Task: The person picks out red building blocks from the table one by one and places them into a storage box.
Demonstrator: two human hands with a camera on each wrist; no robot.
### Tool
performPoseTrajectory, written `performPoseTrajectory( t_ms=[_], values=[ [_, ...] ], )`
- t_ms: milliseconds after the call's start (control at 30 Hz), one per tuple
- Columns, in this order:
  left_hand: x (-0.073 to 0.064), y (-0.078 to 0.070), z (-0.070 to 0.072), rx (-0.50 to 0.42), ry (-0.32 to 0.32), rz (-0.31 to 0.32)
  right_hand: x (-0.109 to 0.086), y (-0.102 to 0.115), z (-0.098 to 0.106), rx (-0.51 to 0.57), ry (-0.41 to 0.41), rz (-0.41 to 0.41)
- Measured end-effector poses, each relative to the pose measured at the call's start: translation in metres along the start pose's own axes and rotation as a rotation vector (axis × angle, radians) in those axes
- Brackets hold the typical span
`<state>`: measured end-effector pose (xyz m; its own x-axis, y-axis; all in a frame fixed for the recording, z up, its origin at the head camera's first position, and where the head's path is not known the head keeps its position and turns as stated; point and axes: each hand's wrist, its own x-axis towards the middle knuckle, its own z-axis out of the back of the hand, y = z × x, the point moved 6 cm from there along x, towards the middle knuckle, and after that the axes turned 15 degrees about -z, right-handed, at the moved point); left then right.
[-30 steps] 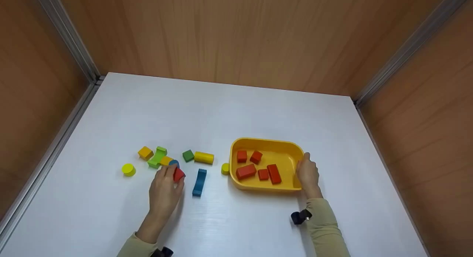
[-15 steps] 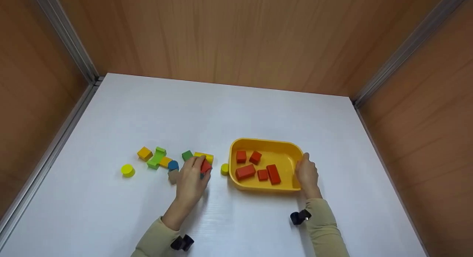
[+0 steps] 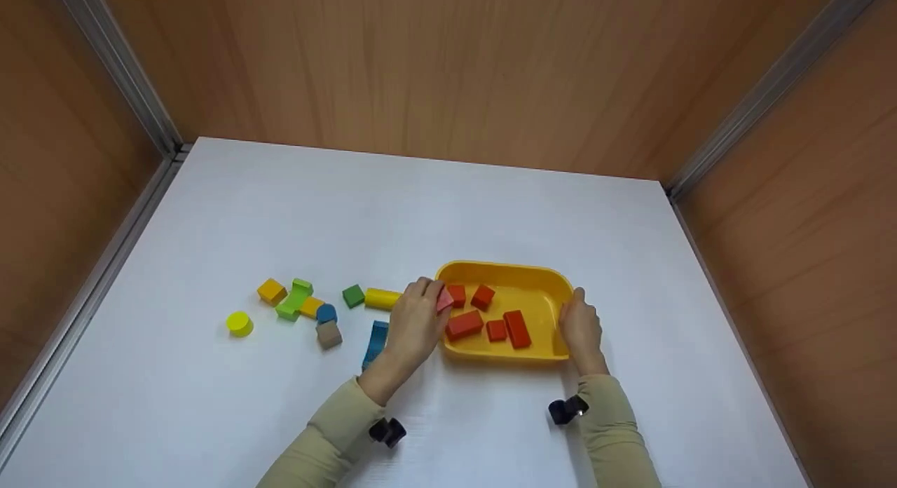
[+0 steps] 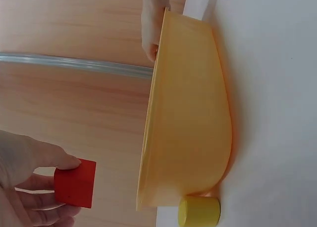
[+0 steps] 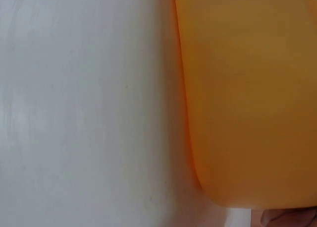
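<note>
My left hand [image 3: 413,327] is at the left rim of the yellow plastic tub [image 3: 536,295], pinching a red block [image 4: 75,184] between thumb and fingers. In the left wrist view that block is raised off the table, near the tub's rim and apart from it. My right hand [image 3: 581,327] grips the tub's right end; its fingers are partly hidden by the wall. Inside lie several red blocks, among them a long one [image 3: 517,329] and a larger one [image 3: 464,325]. A short yellow cylinder [image 4: 199,211] stands against the tub's outer left side, hidden in the head view.
Left of the tub lie a long yellow cylinder [image 3: 382,299], a blue curved block [image 3: 375,342] partly behind my wrist, a green cube [image 3: 353,296] and a beige block [image 3: 329,334]. Farther left are a yellow-green cylinder [image 3: 240,324] and an orange cube [image 3: 272,292]. Wooden panels enclose the white table.
My left hand has carried the red block rightward from the pile to the tub's left rim, uncovering the beige block. The right hand and the tub have stayed in place.
</note>
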<state>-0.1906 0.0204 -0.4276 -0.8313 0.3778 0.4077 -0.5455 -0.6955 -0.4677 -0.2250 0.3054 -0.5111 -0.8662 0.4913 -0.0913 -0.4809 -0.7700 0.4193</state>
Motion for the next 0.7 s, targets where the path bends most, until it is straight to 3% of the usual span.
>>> performPoseTrajectory(
  t_ms=[200,400,700],
  values=[
    [0.015,-0.013,-0.022,-0.006,0.069,-0.023,-0.001,-0.001,0.0,0.002,0.001,-0.002],
    [0.032,-0.026,-0.041,0.087,0.094,-0.124,0.0,-0.001,0.0,0.002,0.023,-0.019],
    [0.05,-0.043,-0.069,0.155,0.135,-0.164,0.002,-0.003,0.0,0.004,0.029,-0.044]
  ],
)
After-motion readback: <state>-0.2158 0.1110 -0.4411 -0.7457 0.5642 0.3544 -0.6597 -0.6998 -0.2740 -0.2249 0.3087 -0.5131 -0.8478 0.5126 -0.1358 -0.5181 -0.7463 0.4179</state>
